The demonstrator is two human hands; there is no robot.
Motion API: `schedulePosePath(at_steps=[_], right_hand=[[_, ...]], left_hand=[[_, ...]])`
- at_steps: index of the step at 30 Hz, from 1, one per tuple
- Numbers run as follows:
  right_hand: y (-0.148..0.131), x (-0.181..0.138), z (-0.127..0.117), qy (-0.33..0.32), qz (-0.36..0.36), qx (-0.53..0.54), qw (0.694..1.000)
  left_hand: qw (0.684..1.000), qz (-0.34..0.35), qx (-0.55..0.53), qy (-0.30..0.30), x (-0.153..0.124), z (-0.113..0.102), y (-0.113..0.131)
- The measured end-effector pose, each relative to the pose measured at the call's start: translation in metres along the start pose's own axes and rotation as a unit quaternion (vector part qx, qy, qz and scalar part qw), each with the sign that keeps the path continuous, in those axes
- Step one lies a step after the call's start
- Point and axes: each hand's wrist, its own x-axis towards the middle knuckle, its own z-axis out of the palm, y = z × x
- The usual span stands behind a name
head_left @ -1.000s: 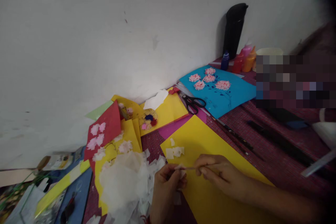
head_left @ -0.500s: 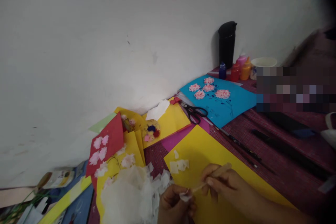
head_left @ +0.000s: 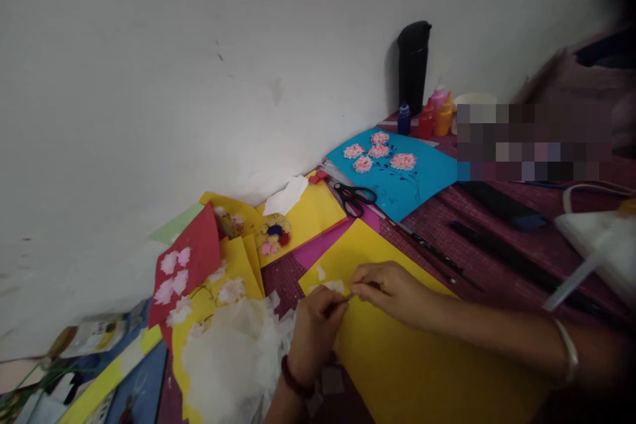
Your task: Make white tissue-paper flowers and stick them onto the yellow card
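My left hand (head_left: pixel 317 321) and my right hand (head_left: pixel 385 285) meet fingertip to fingertip above a large yellow sheet (head_left: pixel 397 358). Both are closed in a pinch. Something thin and dark shows between the fingertips, too small to name. Partly behind my left hand, small white paper pieces (head_left: pixel 334 286) lie on the sheet's upper left corner. A pile of thin white tissue paper (head_left: pixel 228 364) sits to the left of my left wrist, over yellow cards with paper blossoms (head_left: pixel 232 290).
Black-handled scissors (head_left: pixel 355 197) lie behind the yellow sheet, near a blue card (head_left: pixel 430 175) with pink flowers. Paint bottles (head_left: pixel 426 120) and a black tumbler (head_left: pixel 413 66) stand against the wall. Brushes (head_left: pixel 430 248) lie on the right. A red card (head_left: pixel 186 271) leans at left.
My hands have come together, farther up the yellow sheet. The white paper scrap in my left hand and the thin pale stick in my right no longer show. The view has shifted slightly.
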Motion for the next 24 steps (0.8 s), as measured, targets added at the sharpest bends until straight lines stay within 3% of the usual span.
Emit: schedulePosePath(at_steps=[7, 17, 24], right_hand=[[0.007, 0.022, 0.009, -0.038, -0.025, -0.109, 0.993], [0.019, 0.022, 0.021, 0.003, -0.059, -0.094, 0.994], [0.022, 0.021, 0.025, 0.009, -0.077, -0.087, 0.993]], left_hand=[[0.999, -0.033, -0.014, -0.016, 0.011, -0.004, -0.01], [0.99, -0.092, -0.101, 0.042, 0.008, -0.01, -0.034], [0.986, -0.12, -0.108, 0.048, 0.007, -0.007, -0.043]])
